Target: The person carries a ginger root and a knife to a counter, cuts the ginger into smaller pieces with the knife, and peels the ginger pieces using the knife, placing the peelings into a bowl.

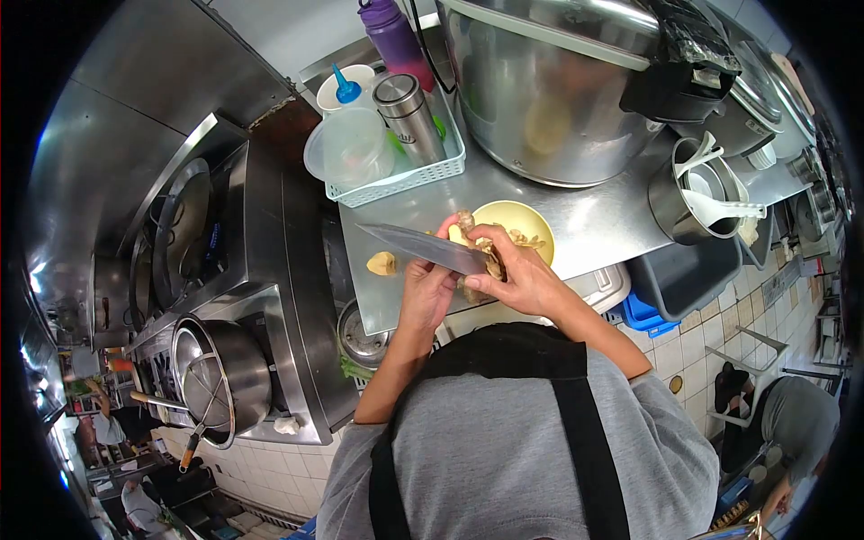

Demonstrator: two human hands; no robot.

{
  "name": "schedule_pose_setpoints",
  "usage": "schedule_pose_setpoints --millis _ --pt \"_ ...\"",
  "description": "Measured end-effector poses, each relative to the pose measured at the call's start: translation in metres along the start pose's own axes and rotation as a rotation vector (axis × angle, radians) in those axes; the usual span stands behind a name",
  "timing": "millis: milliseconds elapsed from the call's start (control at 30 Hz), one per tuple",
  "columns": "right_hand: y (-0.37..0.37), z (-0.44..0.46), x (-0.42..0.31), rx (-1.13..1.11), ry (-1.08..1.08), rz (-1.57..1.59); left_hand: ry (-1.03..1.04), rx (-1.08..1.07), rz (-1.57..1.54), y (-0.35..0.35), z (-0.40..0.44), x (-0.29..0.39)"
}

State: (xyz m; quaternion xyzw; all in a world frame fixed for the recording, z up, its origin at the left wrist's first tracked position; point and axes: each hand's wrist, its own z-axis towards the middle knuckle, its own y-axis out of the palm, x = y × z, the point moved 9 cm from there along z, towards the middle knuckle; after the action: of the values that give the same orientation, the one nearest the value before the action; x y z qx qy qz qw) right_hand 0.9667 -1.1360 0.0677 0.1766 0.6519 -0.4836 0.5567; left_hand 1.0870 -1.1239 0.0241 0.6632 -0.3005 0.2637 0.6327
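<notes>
My left hand (427,286) is closed around a knobby piece of ginger (457,236), part brown skin and part bare yellow flesh. In my right hand (517,277) is a kitchen knife (418,246), its wide blade pointing left across the ginger and over my left fingers. The knife's handle is mostly hidden by my right hand. Just beyond my right hand, a yellow bowl (515,216) holds brown peelings. A pale peeled piece of ginger (382,263) lies on the steel table (594,209), left of my left hand. More brown ginger shows below the knife, partly covered by my hands.
A large steel pot (549,99) stands behind the bowl. At the back left, a pale basket (400,183) holds a steel flask (409,117) and plastic containers. A steel pot with ladles (693,198) is at right. Stove pots (225,382) stand left; other people are at both sides.
</notes>
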Motion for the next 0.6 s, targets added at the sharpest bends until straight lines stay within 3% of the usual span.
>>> schedule_pose_setpoints --millis 333,433,533,600 --pt "0.002 0.007 0.006 0.019 0.046 0.025 -0.047 0.003 0.036 -0.001 -0.002 -0.005" --pt "0.006 0.007 0.003 0.095 -0.117 -0.077 -0.104 -0.003 -0.016 -0.009 -0.001 -0.011" --pt "0.016 0.006 0.034 -0.053 0.235 0.714 -0.129 -0.051 -0.094 0.0 -0.001 -0.011" --pt "0.005 0.007 0.042 0.056 0.263 0.968 -0.134 -0.053 -0.134 0.007 -0.002 -0.009"
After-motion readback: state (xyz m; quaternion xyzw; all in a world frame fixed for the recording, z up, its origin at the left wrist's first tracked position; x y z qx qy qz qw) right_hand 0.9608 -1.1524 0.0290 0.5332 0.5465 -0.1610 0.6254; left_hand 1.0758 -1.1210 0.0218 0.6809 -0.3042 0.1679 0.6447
